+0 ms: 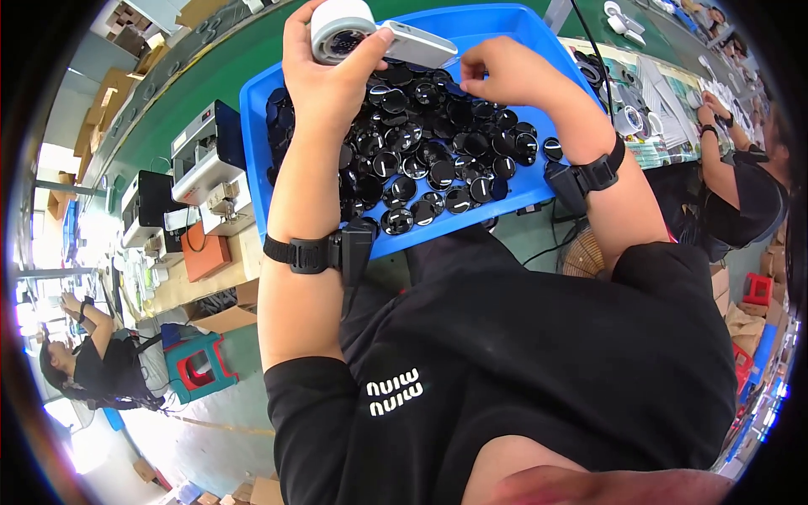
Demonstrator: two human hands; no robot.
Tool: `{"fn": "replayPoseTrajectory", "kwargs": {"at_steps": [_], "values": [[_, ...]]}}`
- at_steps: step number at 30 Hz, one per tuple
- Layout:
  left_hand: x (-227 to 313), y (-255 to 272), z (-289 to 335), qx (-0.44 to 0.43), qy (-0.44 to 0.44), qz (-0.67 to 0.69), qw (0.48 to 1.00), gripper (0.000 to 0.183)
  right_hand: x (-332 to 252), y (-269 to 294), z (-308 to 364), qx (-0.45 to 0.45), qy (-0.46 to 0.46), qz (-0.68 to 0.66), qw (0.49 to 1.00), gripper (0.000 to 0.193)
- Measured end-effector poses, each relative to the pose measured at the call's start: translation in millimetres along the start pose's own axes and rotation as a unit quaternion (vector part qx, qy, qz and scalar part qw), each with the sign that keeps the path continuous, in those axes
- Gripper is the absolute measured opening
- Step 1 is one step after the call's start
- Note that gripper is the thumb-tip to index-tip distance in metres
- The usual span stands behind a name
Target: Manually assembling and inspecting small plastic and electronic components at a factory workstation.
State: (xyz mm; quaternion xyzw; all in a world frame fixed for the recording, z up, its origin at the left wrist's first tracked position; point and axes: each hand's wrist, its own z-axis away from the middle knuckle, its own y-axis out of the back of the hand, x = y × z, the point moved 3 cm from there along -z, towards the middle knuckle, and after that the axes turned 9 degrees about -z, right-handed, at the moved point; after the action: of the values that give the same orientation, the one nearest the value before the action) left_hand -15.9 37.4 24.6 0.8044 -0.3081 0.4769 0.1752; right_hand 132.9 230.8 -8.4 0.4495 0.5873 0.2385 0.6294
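Note:
My left hand is wrapped round a white handheld fan, with its round, vent-like opening showing and its flat light-grey handle pointing right. Below it is a blue plastic tray heaped with shiny black discs, several carrying a pale curved reflection or line. Over the tray's right side, my right hand has its fingers curled in and pressed together, close to the handle's end. Whatever those fingertips may hold is hidden or too small to make out.
Boxy grey-and-black machines and an orange box stand left of the tray on the bench. White parts lie to the right. One co-worker sits at right, another at left near a teal-and-red stool.

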Motion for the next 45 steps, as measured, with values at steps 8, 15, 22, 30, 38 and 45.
{"fn": "replayPoseTrajectory", "kwargs": {"at_steps": [8,15,22,30,38,45], "values": [[-1,3,0,0.091,-0.036,0.016,0.995,0.069,-12,-34,7,-0.104,-0.025,0.115,0.988,0.033],[2,-10,7,-0.006,-0.075,0.045,0.996,0.072,-31,-18,12,-0.110,-0.053,0.070,0.990,0.018],[0,-20,10,-0.063,-0.116,0.014,0.991,0.078,-43,23,21,0.328,0.114,-0.249,0.904,0.014],[4,-29,23,-0.131,-0.098,0.005,0.987,0.072,-66,23,33,0.296,0.294,-0.292,0.860,0.027],[11,-25,28,-0.155,-0.191,-0.021,0.969,0.087,-82,30,43,0.247,0.406,-0.238,0.847,0.027],[23,-28,30,-0.115,-0.330,-0.145,0.925,0.086,-82,25,49,0.241,0.402,-0.280,0.838,0.027]]}}
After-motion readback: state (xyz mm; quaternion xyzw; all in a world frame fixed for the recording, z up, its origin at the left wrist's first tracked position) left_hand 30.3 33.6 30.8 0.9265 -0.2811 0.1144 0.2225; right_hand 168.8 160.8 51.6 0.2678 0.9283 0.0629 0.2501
